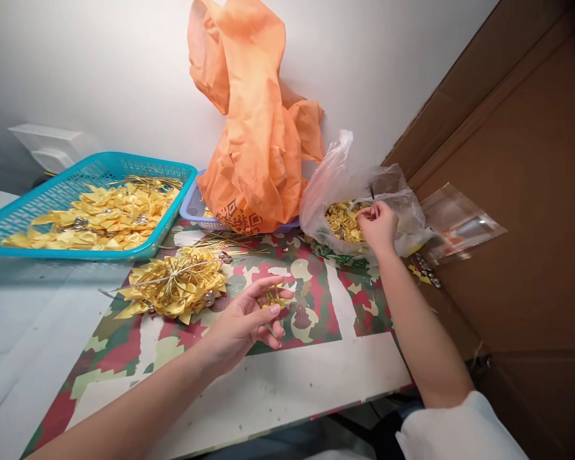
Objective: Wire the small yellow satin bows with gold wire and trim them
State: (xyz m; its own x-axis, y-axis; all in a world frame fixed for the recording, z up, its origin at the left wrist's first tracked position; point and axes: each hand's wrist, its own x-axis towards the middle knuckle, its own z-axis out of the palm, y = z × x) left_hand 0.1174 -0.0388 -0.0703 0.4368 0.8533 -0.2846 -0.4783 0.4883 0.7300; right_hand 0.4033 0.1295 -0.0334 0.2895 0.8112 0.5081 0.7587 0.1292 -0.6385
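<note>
Gold pcs (342, 220) in plastic bag (316, 195) are reached by R hand (382, 229), the nearer one; bag is set fwd-R of L hand (234, 329). Thin dark item (371, 189) is pinched in R hand, axis approx. upright; small gold bits (282, 302) are held in half-curled L fingers.
</note>
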